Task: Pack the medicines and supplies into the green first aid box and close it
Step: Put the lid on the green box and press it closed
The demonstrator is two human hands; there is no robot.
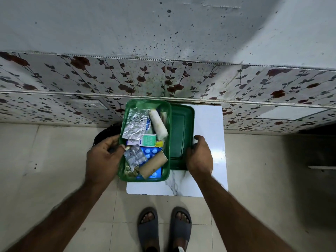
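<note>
Head view. The green first aid box [145,140], filled with blister packs, a gauze roll [158,124] and a cardboard tube [152,165], sits between the hands on a white marble-patterned tabletop [209,128]. Left hand [104,157] grips the box's near wall, probably to steady it. Right hand [200,155] clasps the green lid [180,135] lying just inside it, likely for closing. Items beneath the top layer are hidden; package labels are unreadable.

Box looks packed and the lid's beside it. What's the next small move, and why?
Probably lift the green lid with the right hand, which already grips its near edge, and bring it over the green box. The box looks full, and the left hand steadies its side.
</note>
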